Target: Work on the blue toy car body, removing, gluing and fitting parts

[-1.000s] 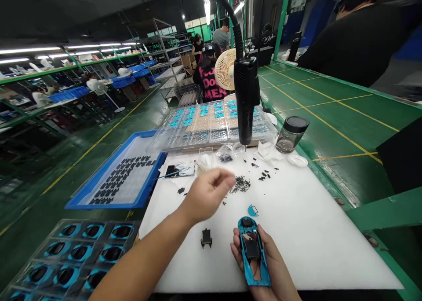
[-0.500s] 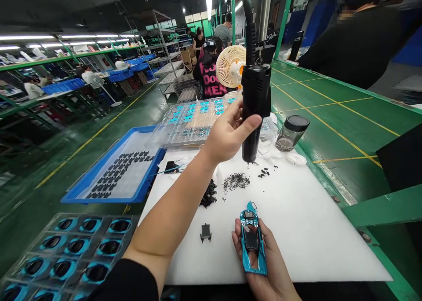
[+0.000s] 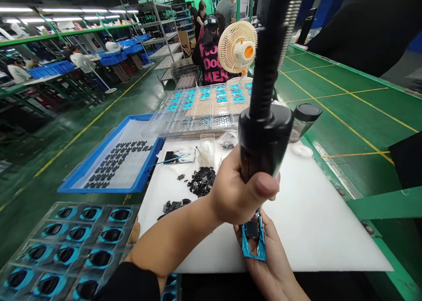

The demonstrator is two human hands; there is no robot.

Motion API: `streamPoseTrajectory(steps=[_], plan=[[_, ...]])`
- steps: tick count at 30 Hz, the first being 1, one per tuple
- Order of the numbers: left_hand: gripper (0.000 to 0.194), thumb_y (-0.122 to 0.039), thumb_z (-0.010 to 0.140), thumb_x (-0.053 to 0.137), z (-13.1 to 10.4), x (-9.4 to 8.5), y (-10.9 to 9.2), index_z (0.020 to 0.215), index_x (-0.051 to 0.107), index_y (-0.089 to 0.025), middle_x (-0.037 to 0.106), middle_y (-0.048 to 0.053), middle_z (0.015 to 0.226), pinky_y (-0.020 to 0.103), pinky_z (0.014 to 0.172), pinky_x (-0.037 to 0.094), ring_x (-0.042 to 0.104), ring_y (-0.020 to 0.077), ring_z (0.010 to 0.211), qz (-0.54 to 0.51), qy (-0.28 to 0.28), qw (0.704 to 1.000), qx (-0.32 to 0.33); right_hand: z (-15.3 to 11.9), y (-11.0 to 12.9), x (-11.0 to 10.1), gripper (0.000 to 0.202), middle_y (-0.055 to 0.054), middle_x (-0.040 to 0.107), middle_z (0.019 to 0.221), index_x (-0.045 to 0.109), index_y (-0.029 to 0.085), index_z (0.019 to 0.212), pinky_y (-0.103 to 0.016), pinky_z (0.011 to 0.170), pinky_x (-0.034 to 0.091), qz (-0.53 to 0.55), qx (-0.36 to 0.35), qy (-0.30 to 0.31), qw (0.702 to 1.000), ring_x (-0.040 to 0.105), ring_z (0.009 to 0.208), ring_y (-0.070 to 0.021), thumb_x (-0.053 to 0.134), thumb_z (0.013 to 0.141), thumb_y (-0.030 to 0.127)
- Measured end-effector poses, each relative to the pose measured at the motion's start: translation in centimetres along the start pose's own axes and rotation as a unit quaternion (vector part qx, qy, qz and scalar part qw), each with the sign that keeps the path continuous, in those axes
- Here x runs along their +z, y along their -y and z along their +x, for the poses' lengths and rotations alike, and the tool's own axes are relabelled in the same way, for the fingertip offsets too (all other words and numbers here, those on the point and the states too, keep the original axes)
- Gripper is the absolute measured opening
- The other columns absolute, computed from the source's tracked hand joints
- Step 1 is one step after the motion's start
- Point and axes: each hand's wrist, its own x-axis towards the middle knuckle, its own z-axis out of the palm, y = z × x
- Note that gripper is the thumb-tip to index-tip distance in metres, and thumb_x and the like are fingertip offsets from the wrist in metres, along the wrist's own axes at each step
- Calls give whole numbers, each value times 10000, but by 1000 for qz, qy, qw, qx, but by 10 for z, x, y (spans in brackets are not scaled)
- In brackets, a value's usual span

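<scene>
My left hand [image 3: 235,193] is wrapped round the black body of an electric screwdriver [image 3: 266,136], which hangs upright from a corrugated hose and spring. The lower end of the screwdriver is hidden behind the hand. Below it, my right hand [image 3: 275,248] holds a blue toy car body shell [image 3: 253,250] with a black plate [image 3: 252,229] set in its middle. The shell's far end is covered by my left hand, so contact with the screwdriver's bit cannot be made out. A heap of small black parts [image 3: 201,181] lies left of my left hand.
A white foam sheet [image 3: 329,230] covers the bench. Clear trays [image 3: 194,127] of blue parts and a fan [image 3: 237,48] stand behind. At left are a blue tray [image 3: 132,190] of black plates and a tray of blue shells [image 3: 77,233]. A lidded jar [image 3: 305,118] stands at right.
My left hand has brought the screwdriver down and nearer, over the far end of the shell. My right hand still holds the shell at about the same place. The view has shifted slightly.
</scene>
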Motion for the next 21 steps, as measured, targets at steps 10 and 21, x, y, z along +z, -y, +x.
streamPoseTrajectory(steps=[10,21], plan=[[661,-722,730,598,-2,-3,15,1058,491,-158,485,-20,632,219,461,361,469,93,504,-39,38,998,-9,3,-3,2,269,-52,762,917,663,172,1100,-325,759,619,10,-16,-19,1000,706,788,-172,627,874,313],[623,-677,729,642,-7,-5,19,1070,494,-177,487,-22,639,223,467,365,468,93,510,-48,53,997,-11,5,-3,0,258,-55,764,923,679,182,1089,-317,745,619,13,-16,-22,1000,709,787,-175,608,884,321]])
